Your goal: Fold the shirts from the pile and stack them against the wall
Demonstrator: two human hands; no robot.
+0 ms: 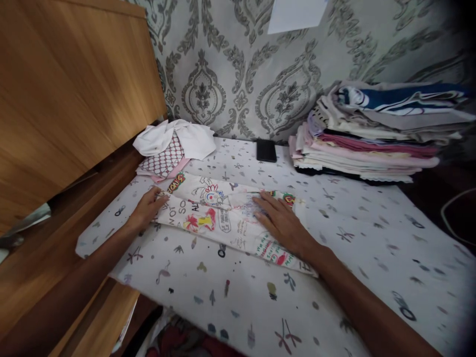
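A white garment (230,218) with colourful drawings and lettering lies folded into a long strip across the patterned board cover (208,297). At its left end, my left hand (148,207) has its fingers closed on the fabric edge. My right hand (280,220) rests flat on the right part of the strip, fingers spread and palm down. The strip slants slightly down towards the right, and its layers show along the upper edge.
A tall stack of folded clothes (368,144) stands at the back right. Near the wall lies a black flat object (266,150). White and patterned cloths (174,146) are heaped at the back left, beside a wooden cabinet (74,89).
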